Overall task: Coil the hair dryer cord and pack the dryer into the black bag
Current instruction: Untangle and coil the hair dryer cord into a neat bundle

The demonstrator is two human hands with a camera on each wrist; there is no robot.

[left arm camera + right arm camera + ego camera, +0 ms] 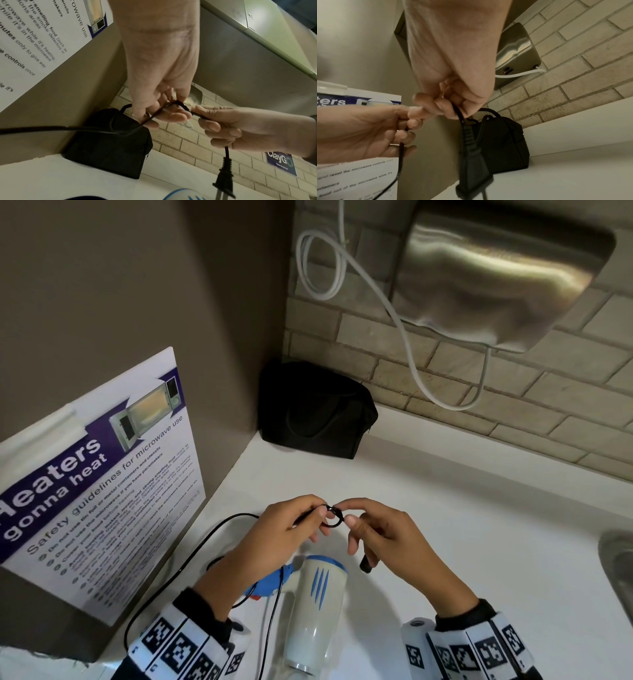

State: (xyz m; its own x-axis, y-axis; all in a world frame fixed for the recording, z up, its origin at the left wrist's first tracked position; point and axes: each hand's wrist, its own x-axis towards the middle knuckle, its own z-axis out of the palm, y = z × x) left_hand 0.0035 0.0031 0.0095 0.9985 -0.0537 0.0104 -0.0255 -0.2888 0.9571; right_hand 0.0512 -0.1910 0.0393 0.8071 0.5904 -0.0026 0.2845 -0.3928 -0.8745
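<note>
A white and blue hair dryer [317, 604] lies on the white counter [462, 535] between my wrists. Its black cord [191, 556] trails left along the counter and rises to my hands, where a small loop [334, 517] is formed. My left hand [294, 525] pinches the cord at the loop's left side. My right hand [373, 529] pinches the other side, and the plug [224, 181] hangs below its fingers. The black bag [315, 412] stands in the far corner, apart from both hands; whether it is open I cannot tell.
A microwave safety poster [96, 481] leans against the left wall. A steel hand dryer [496, 272] with a white cable [404, 337] hangs on the brick wall above. A sink rim [616, 563] shows at the right edge.
</note>
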